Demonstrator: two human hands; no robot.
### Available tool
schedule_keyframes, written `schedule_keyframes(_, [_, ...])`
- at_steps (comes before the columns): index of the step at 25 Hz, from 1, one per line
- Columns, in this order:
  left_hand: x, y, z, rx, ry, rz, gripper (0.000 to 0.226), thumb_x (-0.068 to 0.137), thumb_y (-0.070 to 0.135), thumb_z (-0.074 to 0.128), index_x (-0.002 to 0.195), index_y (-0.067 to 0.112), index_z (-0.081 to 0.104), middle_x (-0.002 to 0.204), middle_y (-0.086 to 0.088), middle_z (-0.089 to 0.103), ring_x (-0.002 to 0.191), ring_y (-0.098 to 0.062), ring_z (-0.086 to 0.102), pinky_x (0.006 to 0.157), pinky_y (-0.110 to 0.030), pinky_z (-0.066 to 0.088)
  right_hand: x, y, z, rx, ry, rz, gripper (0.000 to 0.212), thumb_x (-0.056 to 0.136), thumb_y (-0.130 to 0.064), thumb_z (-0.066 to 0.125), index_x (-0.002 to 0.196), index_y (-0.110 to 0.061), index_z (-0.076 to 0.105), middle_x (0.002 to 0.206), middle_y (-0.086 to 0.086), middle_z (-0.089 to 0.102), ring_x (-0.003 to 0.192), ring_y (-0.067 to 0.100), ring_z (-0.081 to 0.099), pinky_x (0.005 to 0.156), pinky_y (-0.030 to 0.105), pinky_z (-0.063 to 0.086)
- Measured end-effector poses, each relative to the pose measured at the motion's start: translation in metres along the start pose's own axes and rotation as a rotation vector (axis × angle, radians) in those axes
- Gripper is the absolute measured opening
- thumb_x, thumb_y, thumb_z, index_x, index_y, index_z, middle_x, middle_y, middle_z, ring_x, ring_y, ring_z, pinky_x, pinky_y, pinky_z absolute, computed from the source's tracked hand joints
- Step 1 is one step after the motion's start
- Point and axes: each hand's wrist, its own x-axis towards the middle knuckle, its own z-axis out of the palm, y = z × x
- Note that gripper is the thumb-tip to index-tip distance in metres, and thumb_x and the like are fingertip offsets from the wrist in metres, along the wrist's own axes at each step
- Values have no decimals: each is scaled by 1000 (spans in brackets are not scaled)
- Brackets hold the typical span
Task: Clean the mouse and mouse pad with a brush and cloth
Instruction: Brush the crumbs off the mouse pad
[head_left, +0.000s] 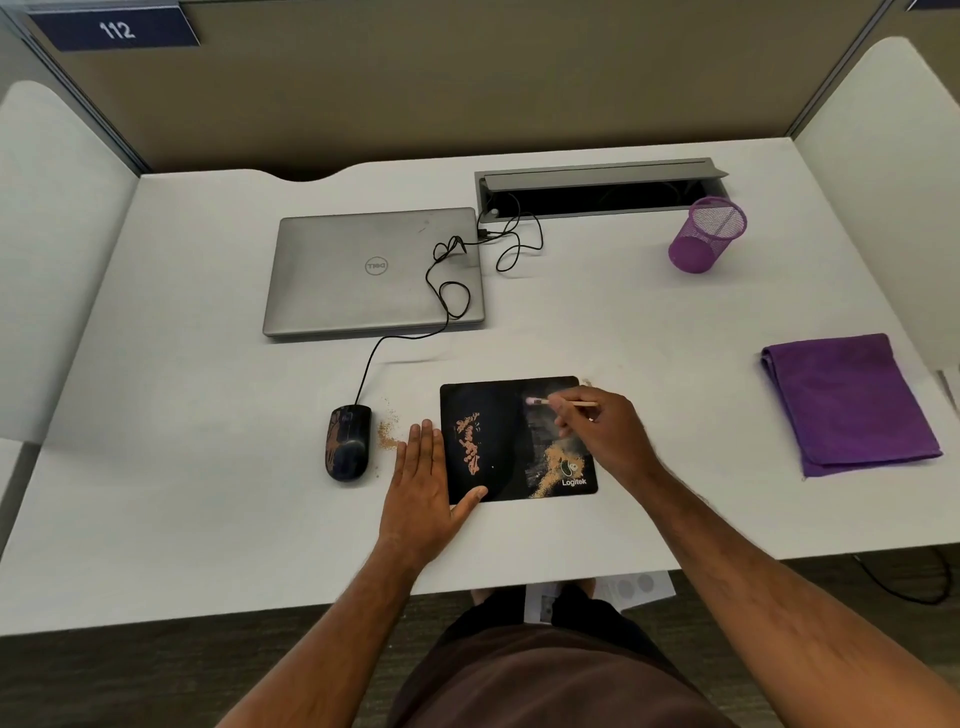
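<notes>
A black mouse pad lies on the white desk, with tan dust in streaks on its left half and near the logo at its lower right. My right hand pinches a thin brush whose pale tip touches the pad's upper right area. My left hand lies flat with straight fingers on the pad's left edge, thumb on its lower edge. A dusty black wired mouse sits left of the pad, with spilled dust between them. A folded purple cloth lies at the right.
A closed grey laptop sits behind the pad, the mouse cable looping across its lid. A purple mesh pen cup stands at the back right beside an open cable tray. Partition walls enclose the desk.
</notes>
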Motion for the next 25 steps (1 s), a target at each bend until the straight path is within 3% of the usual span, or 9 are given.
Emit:
schedule_keyframes(8, [0,0,2,2,-9,-4,105,97,82,20,164,4,-5,173,-13,-15,159,-25,-19,130,-42,-4,1,1,-2,-245,-74,-58,7,101,-27,65,103,-20,63,90,-1,72,79,18,73,70,39,63])
schedule_keyframes(13, [0,1,1,1,-13,-10,108,95,84,18,164,4,-4,173,-13,-13,159,-25,-17,131,-46,2,-2,-2,-15,-402,-76,-49,12,98,-24,64,91,-17,57,73,1,67,61,15,64,57,32,48])
schedule_keyframes(16, [1,2,0,10,-26,-15,111,93,87,15,164,4,-7,172,-13,-15,159,-25,-19,131,-45,0,-4,-8,-20,-355,-24,-86,11,98,-22,63,92,-20,53,71,-7,63,54,6,57,51,19,40])
schedule_keyframes(20, [0,4,0,0,-16,-19,111,93,87,16,163,3,-6,173,-13,-14,159,-25,-18,131,-46,1,-13,-11,-11,-242,-135,-75,3,105,-23,56,106,-24,53,84,-4,72,70,7,71,61,25,56])
schedule_keyframes(25, [-1,4,-1,2,-21,-21,112,92,88,13,163,4,-8,172,-13,-16,159,-25,-20,131,-46,0,-21,1,-11,-397,-123,-76,7,107,-29,52,111,-24,52,81,-1,70,68,13,68,57,33,52])
